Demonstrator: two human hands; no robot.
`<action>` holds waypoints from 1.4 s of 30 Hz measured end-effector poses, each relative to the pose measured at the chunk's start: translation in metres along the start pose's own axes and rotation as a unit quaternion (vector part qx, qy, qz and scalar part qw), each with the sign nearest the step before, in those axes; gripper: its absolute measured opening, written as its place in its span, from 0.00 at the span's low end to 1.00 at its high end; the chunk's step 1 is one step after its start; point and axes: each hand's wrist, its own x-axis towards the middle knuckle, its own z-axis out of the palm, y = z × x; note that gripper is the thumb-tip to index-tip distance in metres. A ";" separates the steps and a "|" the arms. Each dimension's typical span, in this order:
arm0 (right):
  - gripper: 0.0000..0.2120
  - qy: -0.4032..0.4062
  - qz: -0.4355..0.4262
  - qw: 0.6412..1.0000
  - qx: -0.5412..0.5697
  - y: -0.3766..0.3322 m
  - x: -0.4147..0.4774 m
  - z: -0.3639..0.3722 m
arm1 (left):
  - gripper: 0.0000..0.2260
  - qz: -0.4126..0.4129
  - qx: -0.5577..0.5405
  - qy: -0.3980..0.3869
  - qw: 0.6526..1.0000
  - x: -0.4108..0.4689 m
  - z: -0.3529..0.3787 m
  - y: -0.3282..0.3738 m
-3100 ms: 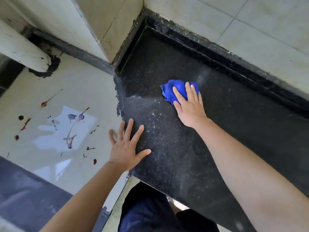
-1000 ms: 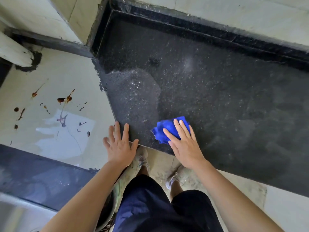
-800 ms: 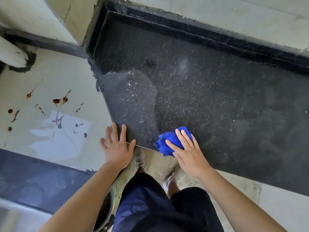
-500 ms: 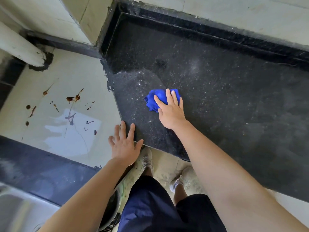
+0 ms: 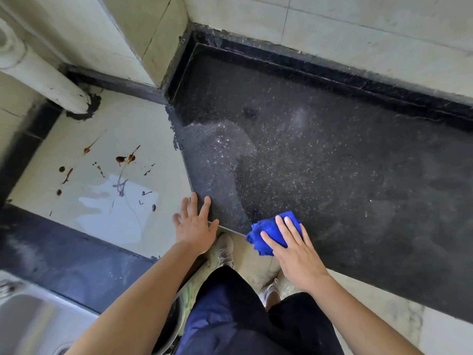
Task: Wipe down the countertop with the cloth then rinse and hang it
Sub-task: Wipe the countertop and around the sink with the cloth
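Cloth (image 5: pixel 271 233) under right hand (image 5: pixel 298 254), unlabelled, on countertop (image 5: pixel 332 162).

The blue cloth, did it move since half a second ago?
Yes. The blue cloth slid from mid-counter toward the person, onto the black countertop's front edge, under the right hand.

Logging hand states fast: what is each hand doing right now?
Left hand: open, flat on countertop corner.
Right hand: open, pressing blue cloth.

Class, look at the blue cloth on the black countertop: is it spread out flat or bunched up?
Bunched up. The blue cloth sits as a crumpled wad under the right hand at the countertop's front edge.
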 end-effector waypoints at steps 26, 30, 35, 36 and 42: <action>0.24 0.005 0.019 0.999 0.049 0.017 0.138 -0.069 | 0.34 0.006 -0.005 0.001 1.000 0.031 -0.018 -0.029; 0.25 0.013 0.093 0.992 0.079 0.007 0.233 -0.106 | 0.33 0.013 -0.001 0.000 1.000 0.030 -0.017 -0.034; 0.25 0.043 0.155 0.980 0.115 -0.043 0.268 -0.108 | 0.33 0.020 0.008 -0.005 1.000 0.029 -0.016 -0.034; 0.25 0.048 0.128 0.985 0.104 -0.047 0.256 -0.103 | 0.33 0.021 0.012 -0.006 1.000 0.028 -0.016 -0.035; 0.23 0.010 -0.034 0.997 0.070 -0.021 0.149 -0.061 | 0.34 0.028 0.010 -0.002 1.000 0.029 -0.017 -0.036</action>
